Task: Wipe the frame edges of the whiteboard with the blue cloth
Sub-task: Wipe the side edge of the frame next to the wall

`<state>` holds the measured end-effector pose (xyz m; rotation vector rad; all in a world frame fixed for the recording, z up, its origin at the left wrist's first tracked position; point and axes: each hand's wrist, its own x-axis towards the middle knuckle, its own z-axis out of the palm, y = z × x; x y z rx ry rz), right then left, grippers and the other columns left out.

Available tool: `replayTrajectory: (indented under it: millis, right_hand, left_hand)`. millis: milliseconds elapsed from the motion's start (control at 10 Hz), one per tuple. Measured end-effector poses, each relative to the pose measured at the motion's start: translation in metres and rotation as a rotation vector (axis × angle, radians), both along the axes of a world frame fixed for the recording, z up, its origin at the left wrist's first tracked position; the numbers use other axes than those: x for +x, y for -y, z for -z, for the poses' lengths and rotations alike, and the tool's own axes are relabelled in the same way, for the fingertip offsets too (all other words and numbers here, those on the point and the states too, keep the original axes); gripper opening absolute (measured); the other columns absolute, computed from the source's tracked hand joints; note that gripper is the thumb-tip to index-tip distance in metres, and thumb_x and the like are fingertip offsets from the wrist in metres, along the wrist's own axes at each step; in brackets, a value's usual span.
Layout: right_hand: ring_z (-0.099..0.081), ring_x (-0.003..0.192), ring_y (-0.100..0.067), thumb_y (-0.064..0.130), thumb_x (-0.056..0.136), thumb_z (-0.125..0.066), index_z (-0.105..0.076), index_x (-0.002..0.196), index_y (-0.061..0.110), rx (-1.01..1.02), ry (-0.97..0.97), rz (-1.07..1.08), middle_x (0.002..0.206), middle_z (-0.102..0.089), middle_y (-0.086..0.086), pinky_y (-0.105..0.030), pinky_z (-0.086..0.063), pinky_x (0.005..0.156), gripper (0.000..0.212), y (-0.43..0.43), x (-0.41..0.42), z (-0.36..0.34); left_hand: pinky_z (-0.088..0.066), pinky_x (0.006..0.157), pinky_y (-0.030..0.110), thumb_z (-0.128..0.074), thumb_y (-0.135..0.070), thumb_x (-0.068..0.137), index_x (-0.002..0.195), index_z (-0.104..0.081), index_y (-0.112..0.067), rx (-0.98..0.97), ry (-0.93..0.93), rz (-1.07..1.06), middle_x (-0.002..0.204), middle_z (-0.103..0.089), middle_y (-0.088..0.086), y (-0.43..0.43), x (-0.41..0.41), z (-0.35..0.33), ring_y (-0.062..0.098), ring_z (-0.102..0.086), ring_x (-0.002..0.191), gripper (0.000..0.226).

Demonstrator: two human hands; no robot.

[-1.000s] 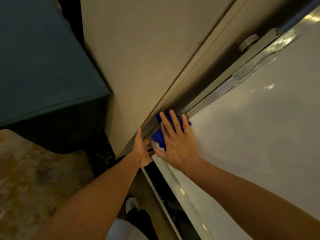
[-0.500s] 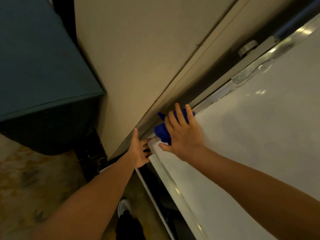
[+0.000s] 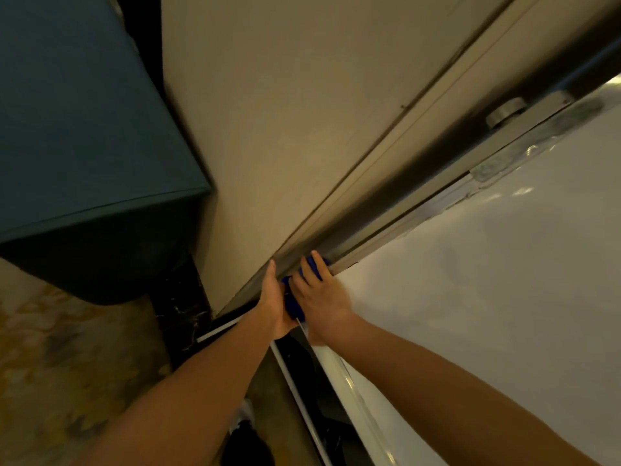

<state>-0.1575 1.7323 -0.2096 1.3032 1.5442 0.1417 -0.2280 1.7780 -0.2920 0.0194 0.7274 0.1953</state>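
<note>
Fingers [image 3: 307,274] of right hand [image 3: 321,304] straight on blue cloth [image 3: 291,302] at whiteboard [image 3: 470,297] corner; left hand [image 3: 271,299] alongside, possibly round frame [image 3: 337,366]

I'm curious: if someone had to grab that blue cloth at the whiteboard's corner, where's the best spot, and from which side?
Probably the bunched fold of the blue cloth showing between the left hand and right hand, pinched from the near, open side. The rest lies flat under the right hand, and the wall sits close behind the whiteboard frame.
</note>
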Motion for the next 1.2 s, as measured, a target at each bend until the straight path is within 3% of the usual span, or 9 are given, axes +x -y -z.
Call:
replayTrajectory:
  millis: [200, 300, 500, 600, 800, 900, 1000, 1100, 1200]
  right_hand:
    - [0.0, 0.149, -0.043, 0.05, 0.091, -0.043, -0.014, 0.155, 0.012, 0.209, -0.004, -0.013, 0.162, -0.017, -0.014, -0.063, 0.016, 0.115, 0.08, -0.001, 0.025, -0.069]
    - [-0.009, 0.148, -0.042, 0.052, 0.091, -0.04, -0.025, 0.151, 0.009, 0.386, -0.081, -0.02, 0.157, -0.029, -0.015, -0.06, 0.01, 0.118, 0.076, 0.007, 0.042, -0.129]
    - [-0.007, 0.149, -0.04, 0.061, 0.095, -0.03, -0.023, 0.153, 0.011, 0.546, -0.075, -0.046, 0.159, -0.027, -0.014, -0.06, 0.015, 0.116, 0.077, 0.028, 0.054, -0.182]
    - [-0.005, 0.15, -0.039, 0.056, 0.099, -0.029, -0.026, 0.153, 0.012, 0.562, -0.063, -0.065, 0.159, -0.027, -0.013, -0.058, 0.021, 0.113, 0.07, 0.034, 0.054, -0.183]
    - [-0.008, 0.149, -0.039, 0.058, 0.098, -0.03, -0.037, 0.149, 0.014, 0.654, -0.034, -0.087, 0.155, -0.036, -0.012, -0.061, 0.014, 0.116, 0.068, 0.05, 0.071, -0.224]
    - [-0.009, 0.149, -0.039, 0.054, 0.096, -0.038, -0.037, 0.149, 0.016, 0.74, -0.058, -0.059, 0.157, -0.034, -0.011, -0.064, 0.007, 0.117, 0.065, 0.062, 0.075, -0.22]
    - [-0.012, 0.149, -0.038, 0.039, 0.092, -0.057, -0.04, 0.148, 0.017, 0.705, -0.084, -0.018, 0.159, -0.032, -0.011, -0.061, 0.012, 0.115, 0.062, 0.059, 0.061, -0.182]
    - [-0.031, 0.143, -0.038, 0.025, 0.08, -0.072, -0.053, 0.139, 0.016, 0.758, -0.082, -0.067, 0.147, -0.048, -0.011, -0.059, 0.003, 0.115, 0.062, 0.057, 0.06, -0.185]
    - [-0.038, 0.136, -0.039, 0.018, 0.071, -0.077, -0.047, 0.142, 0.011, 0.962, -0.079, -0.08, 0.143, -0.048, -0.013, -0.058, -0.006, 0.117, 0.077, 0.06, 0.082, -0.234]
  left_hand:
    - [-0.051, 0.09, 0.05, -0.031, -0.075, 0.088, 0.116, -0.059, -0.019, 0.138, -0.194, 0.104, 0.116, -0.062, 0.013, -0.006, 0.005, -0.006, 0.036, -0.059, 0.111, 0.069]
    - [-0.052, 0.074, 0.044, -0.034, -0.069, 0.091, 0.116, -0.057, -0.018, 0.24, -0.229, 0.214, 0.113, -0.063, 0.015, -0.009, 0.012, -0.021, 0.036, -0.06, 0.101, 0.061]
    - [-0.037, 0.112, 0.038, -0.042, -0.043, 0.101, 0.142, -0.046, -0.018, 0.789, -0.215, 0.286, 0.147, -0.047, 0.005, -0.012, 0.065, -0.094, 0.023, -0.047, 0.133, 0.049]
    - [-0.046, 0.105, 0.039, -0.039, -0.023, 0.104, 0.137, -0.05, -0.007, 0.934, -0.136, 0.267, 0.141, -0.052, 0.008, -0.019, 0.077, -0.136, 0.023, -0.053, 0.127, 0.038]
    - [-0.05, 0.068, 0.022, -0.037, -0.033, 0.104, 0.092, -0.057, -0.021, 0.927, -0.045, 0.123, 0.094, -0.064, 0.004, -0.023, 0.069, -0.215, 0.014, -0.058, 0.079, 0.026]
    - [-0.052, 0.065, 0.029, -0.034, -0.051, 0.101, 0.105, -0.062, -0.024, 1.029, -0.03, 0.184, 0.092, -0.069, -0.001, -0.033, 0.064, -0.225, 0.017, -0.065, 0.083, 0.039]
    - [-0.05, 0.091, 0.041, -0.034, -0.057, 0.098, 0.121, -0.06, -0.023, 1.009, 0.0, 0.197, 0.113, -0.064, 0.004, -0.037, 0.068, -0.232, 0.023, -0.062, 0.1, 0.048]
    - [-0.049, 0.084, 0.038, -0.036, -0.059, 0.096, 0.111, -0.06, -0.029, 1.051, -0.032, 0.23, 0.102, -0.065, -0.002, -0.035, 0.068, -0.234, 0.02, -0.061, 0.096, 0.042]
    - [-0.045, 0.062, 0.031, -0.036, -0.055, 0.097, 0.082, -0.061, -0.028, 1.491, -0.199, 0.153, 0.073, -0.065, -0.005, -0.041, 0.062, -0.248, 0.017, -0.062, 0.072, 0.04]
